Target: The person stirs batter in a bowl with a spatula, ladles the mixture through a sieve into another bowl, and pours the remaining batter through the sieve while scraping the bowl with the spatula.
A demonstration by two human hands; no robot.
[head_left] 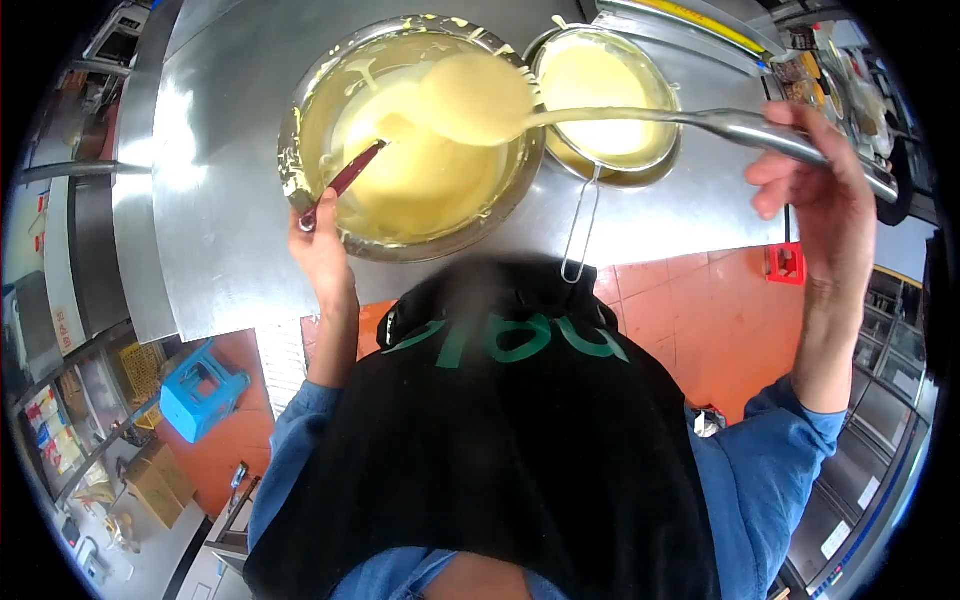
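My left hand (325,240) is closed on the dark red handle of a utensil (355,175), whose far end reaches into a large metal bowl (402,250) of pale yellow batter (440,190). A long metal ladle (735,124) lies across the view, its handle in my right hand (815,180). Its round head, coated with batter, hangs over the right part of the bowl. Below the ladle's shaft, a strainer (600,160) with a wire handle rests on a smaller metal bowl (650,180); pale yellow batter fills the strainer.
The bowls stand on a steel table (220,220). On the red tiled floor are a blue stool (200,392) at the left and a red stool (786,263) at the right. Shelves line both sides, and a cardboard box (157,485) is at lower left.
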